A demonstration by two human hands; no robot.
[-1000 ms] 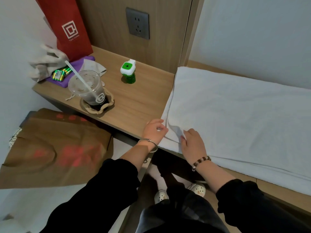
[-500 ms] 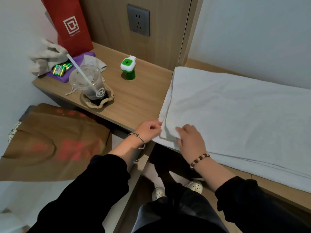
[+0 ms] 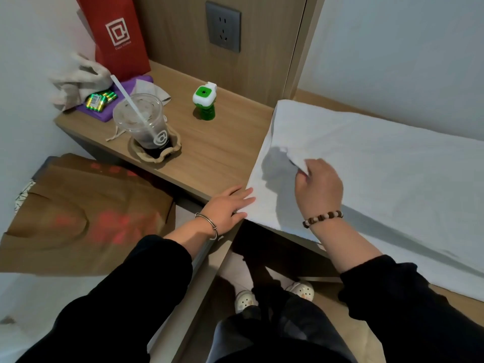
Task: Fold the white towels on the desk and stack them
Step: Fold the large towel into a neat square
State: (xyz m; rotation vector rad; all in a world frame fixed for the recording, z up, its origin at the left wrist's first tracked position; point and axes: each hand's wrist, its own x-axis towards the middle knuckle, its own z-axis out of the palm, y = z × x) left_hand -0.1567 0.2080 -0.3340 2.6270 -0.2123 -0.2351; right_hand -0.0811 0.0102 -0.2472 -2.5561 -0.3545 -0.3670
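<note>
While towel corner (image 3: pixel 293 159) seemingly rose, left hand (image 3: pixel 227 206) flattened.

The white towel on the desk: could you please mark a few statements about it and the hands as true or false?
1. The right hand pinches a raised corner of the white towel. True.
2. A straw stands in the plastic cup. True.
3. The left hand grips the plastic cup. False: it lies flat at the towel's near left edge.
4. The green device stands on the towel. False: it stands on bare desk, apart from the towel.
</note>
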